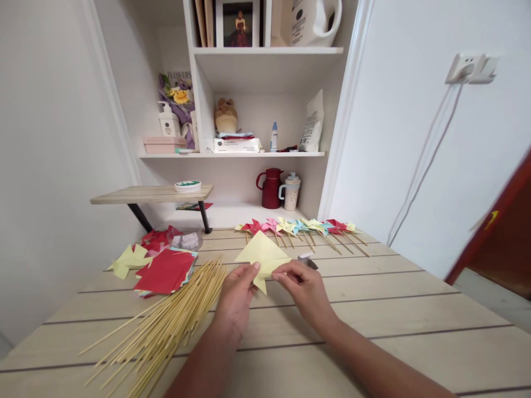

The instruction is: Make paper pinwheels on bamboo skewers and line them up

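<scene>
A pale yellow sheet of paper (261, 254), partly folded into points, is held up just above the wooden table (415, 309). My left hand (236, 296) pinches its lower left edge. My right hand (305, 287) pinches its right flap. A loose bundle of bamboo sticks (174, 320) lies just left of my left hand. A stack of red paper squares (166, 271) sits beyond the sticks.
A row of finished paper pinwheels on sticks (302, 228) lies at the table's far edge. Cut yellow and red scraps (133, 257) lie far left. A red jug (270, 188) and a mug (291, 192) stand on the shelf behind. A small raised wooden shelf (153, 194) is at left.
</scene>
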The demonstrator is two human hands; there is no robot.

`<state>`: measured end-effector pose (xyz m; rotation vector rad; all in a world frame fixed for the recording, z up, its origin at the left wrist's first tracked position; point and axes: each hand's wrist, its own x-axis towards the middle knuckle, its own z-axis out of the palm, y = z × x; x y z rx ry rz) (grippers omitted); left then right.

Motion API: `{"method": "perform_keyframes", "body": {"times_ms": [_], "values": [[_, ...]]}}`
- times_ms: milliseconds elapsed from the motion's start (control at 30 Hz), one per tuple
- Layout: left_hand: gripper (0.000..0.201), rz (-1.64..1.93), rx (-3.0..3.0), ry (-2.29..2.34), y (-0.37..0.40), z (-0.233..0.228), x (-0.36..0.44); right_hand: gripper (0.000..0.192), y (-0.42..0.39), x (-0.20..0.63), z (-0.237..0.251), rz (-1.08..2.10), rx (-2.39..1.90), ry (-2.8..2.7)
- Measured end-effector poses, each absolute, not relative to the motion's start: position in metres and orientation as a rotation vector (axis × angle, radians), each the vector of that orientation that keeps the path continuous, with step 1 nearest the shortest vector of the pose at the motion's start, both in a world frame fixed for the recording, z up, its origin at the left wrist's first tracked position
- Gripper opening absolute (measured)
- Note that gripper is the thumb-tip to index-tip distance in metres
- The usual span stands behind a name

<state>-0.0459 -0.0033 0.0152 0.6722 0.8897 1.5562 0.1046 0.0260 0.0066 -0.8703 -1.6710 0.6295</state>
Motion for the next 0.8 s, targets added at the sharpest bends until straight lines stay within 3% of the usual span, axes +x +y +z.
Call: {"method": "perform_keyframes", "body": {"times_ms": [200,800], "values": [[0.03,1.546,0.674,0.94,-0.0037,0.0139,-0.0437,0.024,0.0267,0.1052,0.01,0.816,-0.962,-1.546],[0.03,1.573,0.761,1.034,-0.0004,0.0121,-0.0407,0.027,0.0277,0.1038,0.0097,0.778,-0.957,-1.624]]}}
